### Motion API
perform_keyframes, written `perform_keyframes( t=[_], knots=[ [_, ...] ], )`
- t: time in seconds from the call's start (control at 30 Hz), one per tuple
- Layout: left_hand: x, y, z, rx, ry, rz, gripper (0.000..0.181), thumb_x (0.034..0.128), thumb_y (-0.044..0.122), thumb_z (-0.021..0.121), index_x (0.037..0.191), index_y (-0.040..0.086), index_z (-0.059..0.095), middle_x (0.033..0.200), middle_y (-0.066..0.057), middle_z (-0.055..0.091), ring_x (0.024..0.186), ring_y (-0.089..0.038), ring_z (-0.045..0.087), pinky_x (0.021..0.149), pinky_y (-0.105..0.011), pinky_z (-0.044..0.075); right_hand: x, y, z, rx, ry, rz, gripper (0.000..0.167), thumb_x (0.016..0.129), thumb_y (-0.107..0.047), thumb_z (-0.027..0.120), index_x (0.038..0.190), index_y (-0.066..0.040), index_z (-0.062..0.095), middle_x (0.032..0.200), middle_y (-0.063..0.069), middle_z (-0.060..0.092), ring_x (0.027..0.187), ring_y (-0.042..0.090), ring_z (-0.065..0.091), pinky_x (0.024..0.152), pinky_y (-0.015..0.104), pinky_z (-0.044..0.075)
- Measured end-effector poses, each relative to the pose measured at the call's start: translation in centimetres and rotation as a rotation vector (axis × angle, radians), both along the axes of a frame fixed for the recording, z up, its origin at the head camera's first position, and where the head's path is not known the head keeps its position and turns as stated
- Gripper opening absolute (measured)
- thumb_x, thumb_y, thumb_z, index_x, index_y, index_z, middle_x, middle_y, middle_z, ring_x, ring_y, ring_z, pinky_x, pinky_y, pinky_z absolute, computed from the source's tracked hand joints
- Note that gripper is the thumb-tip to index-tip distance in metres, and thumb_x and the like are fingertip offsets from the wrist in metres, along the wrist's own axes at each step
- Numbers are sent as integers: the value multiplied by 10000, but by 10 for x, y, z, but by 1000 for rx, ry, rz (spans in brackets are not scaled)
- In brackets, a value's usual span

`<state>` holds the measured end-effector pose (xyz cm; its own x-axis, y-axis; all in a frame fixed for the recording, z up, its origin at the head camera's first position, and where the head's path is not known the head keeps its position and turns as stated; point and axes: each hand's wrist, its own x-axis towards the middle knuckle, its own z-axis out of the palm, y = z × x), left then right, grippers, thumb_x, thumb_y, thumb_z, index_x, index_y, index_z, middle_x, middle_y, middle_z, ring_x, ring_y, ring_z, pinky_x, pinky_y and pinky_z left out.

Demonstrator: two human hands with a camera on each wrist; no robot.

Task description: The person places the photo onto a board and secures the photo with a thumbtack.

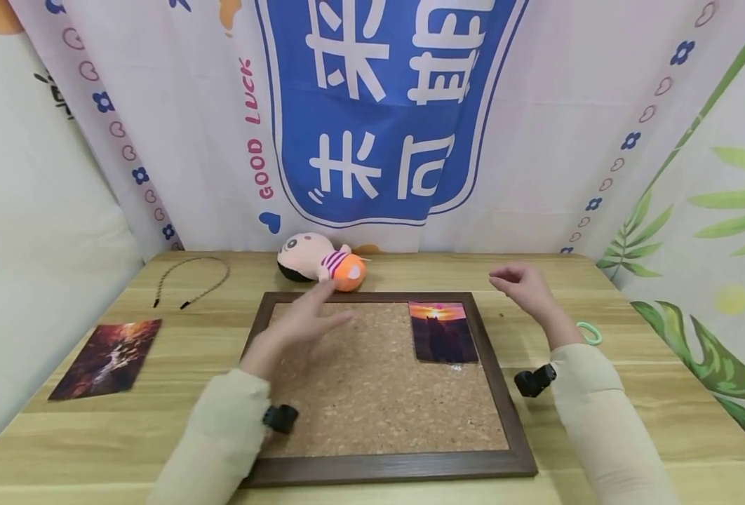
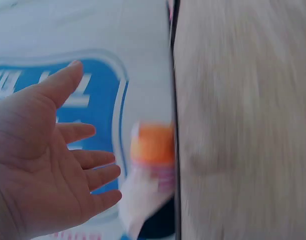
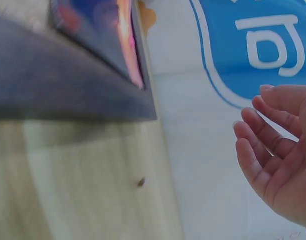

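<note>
A framed cork board [image 1: 372,414] lies on the table with its dark brown frame facing up. In its upper right corner sits a sunset photo [image 1: 442,337], its edge also visible in the right wrist view. My left hand [image 1: 303,322] hovers over the board's upper left, fingers spread and holding nothing; the left wrist view shows its bare palm [image 2: 43,170]. To the right of the board my right hand [image 1: 524,287] is raised above the table, with loosely bent fingers and nothing in them. Its palm side [image 3: 287,155] shows in the right wrist view.
Behind the board lies a plush doll [image 1: 322,263] with an orange bottom. A second photo [image 1: 110,358] and a thin headband [image 1: 192,277] are on the table's left. A pale green ring [image 1: 590,333] lies beyond the right wrist. A printed curtain [image 1: 372,140] hangs behind.
</note>
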<state>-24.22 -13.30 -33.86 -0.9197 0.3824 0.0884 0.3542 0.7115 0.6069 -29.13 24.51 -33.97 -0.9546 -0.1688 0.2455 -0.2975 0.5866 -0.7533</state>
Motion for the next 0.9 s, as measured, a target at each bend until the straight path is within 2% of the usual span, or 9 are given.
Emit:
perform_keyframes(
  t=[0.2,0.4,0.53,0.63,0.67,0.77,0.83,0.9],
  knots=[
    [15,-60,0,-33,95,100,728,832,348,556,1336,-55,219,1337,-274,221,1207,-402,206,946,-499,187,3,14,-14,-7,-10,-9,287,846,-156,560,1008,80,574,954,202,573,811,181,517,667,259,425],
    [34,-121,-3,-55,83,241,781,848,417,496,1332,-92,155,1325,-324,171,1186,-467,167,919,-555,159,6,25,-31,4,-83,-22,326,835,-168,578,1042,83,552,941,174,563,796,183,499,668,294,432],
    [49,-168,-7,-103,85,365,802,854,437,471,1331,-101,117,1288,-368,183,1117,-530,210,856,-599,196,6,27,-41,21,-89,-31,298,821,-102,584,1022,116,554,893,175,569,754,165,493,635,272,431],
    [55,-205,-18,-94,76,462,808,856,424,471,1334,-98,82,1259,-400,185,1080,-561,215,811,-621,210,4,31,-46,43,-109,-37,275,818,-59,571,1023,123,554,877,172,570,754,169,490,625,246,417],
    [57,-217,-24,-80,80,491,802,855,419,472,1335,-95,87,1243,-407,205,1070,-559,232,799,-619,220,3,32,-48,49,-124,-38,273,815,-49,568,1028,121,554,879,172,568,760,173,487,627,245,413],
    [61,-248,-44,-38,36,592,803,854,438,455,1360,-40,54,1253,-390,210,1085,-525,247,805,-589,236,-2,38,-55,63,-172,-30,274,816,-48,569,1041,109,559,902,173,578,774,177,492,643,246,410],
    [65,-262,-54,-10,-2,620,819,853,450,443,1359,-35,18,1263,-394,176,1092,-529,224,811,-589,226,-5,41,-61,66,-193,-28,276,813,-60,580,1041,95,569,918,167,585,776,173,492,649,251,407],
    [69,-269,-59,-24,-29,637,818,856,443,442,1349,-62,29,1245,-405,187,1075,-537,236,799,-587,241,-7,43,-65,68,-196,-25,280,808,-77,594,1038,81,579,931,160,589,780,169,493,655,257,401]
  ],
)
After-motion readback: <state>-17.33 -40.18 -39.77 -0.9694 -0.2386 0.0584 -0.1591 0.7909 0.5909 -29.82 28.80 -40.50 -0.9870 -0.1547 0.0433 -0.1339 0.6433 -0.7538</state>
